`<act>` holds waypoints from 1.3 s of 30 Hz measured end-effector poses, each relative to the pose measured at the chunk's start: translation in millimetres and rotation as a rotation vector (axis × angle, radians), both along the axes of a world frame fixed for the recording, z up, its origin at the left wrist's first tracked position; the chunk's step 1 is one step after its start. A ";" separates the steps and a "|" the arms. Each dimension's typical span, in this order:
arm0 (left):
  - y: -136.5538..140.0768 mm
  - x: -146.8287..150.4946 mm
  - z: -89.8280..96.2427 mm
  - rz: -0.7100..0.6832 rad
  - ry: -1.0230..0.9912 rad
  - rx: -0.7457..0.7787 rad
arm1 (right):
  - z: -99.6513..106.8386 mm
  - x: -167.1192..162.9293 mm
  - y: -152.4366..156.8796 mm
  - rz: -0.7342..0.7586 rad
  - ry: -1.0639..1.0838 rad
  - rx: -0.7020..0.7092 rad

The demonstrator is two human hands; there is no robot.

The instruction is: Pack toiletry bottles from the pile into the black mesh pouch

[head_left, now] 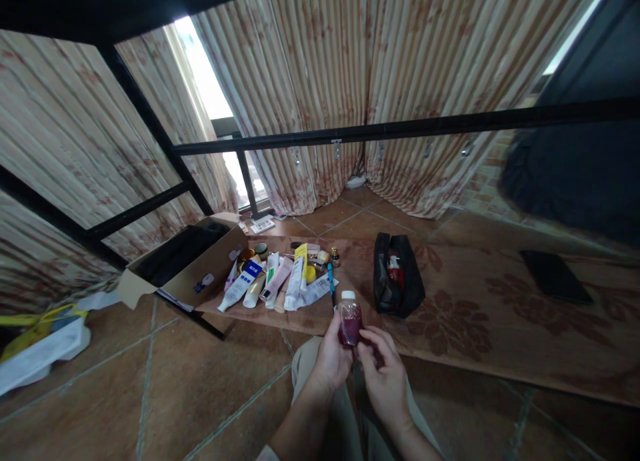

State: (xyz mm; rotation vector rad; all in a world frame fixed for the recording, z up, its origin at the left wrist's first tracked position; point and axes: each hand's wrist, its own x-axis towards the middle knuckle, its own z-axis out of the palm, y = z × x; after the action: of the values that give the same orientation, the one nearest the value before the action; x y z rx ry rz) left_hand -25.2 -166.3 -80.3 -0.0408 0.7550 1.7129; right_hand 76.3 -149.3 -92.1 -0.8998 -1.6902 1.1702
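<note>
While our left hand (337, 352) clasps the clear white-capped bottle of dark-red liquid (351, 326) upright | our right hand (384, 366), fingers parted, seemingly steadies it | by the brown patterned cloth (460, 268)'s near edge

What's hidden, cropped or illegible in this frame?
All in the head view:
Bottle: lower part partly covered by the left hand.
Black bag: inside mostly hidden by its walls.
Tubes: small print too small to read.
Box: bottom hidden under black contents.
White-and-yellow pile: cut off by left edge.
</note>
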 end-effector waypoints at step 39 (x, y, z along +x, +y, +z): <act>1.1 0.4 3.1 0.044 0.005 -0.016 | 2.3 0.0 0.2 0.008 0.020 -0.030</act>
State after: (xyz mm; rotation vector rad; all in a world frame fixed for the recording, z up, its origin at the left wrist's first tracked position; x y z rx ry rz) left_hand -24.8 -165.2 -77.3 -0.0652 0.7766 1.7496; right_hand 76.2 -149.2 -89.8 -0.8978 -1.6659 1.2092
